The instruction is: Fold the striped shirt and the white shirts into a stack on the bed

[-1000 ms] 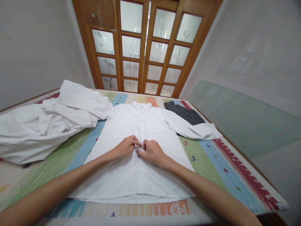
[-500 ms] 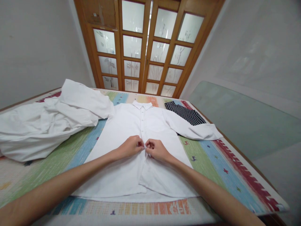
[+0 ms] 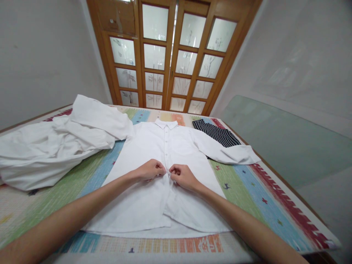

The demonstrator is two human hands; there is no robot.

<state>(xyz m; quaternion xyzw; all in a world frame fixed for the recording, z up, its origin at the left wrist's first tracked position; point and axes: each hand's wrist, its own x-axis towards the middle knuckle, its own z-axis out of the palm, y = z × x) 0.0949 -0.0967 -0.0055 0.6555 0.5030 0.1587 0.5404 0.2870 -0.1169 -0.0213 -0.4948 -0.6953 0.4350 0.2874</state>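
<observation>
A patterned cloth (image 3: 275, 187) in bands of green, blue, peach and red spreads across the lower and middle frame, narrowing toward the back. Grey walls (image 3: 46, 55) rise at upper left and upper right, and between them, at top centre, stand wooden doors (image 3: 168, 69) with frosted panes (several etched with plants). The white shirt (image 3: 150, 146) lies face up in the middle of the frame, collar toward the doors, hem near the bottom edge; below the hands its front edges part. At middle left, a rumpled white heap (image 3: 63, 143) touches the shirt's shoulder side. A pale green panel (image 3: 280, 135) sits against the wall at middle right. Right of centre, a black-and-white striped cloth (image 3: 216, 132) is partly covered by the shirt's sleeve (image 3: 228, 152). Both hands meet at the placket (image 3: 165, 156), just below centre. The right hand (image 3: 183, 176) has thumb and forefinger pinched on the shirt's front edge; the left hand (image 3: 151, 169) is curled with its tips at the same spot, though whether it clamps fabric I cannot tell. Smallest are the pale buttons (image 3: 166, 141), lined up below the collar (image 3: 166, 125).
</observation>
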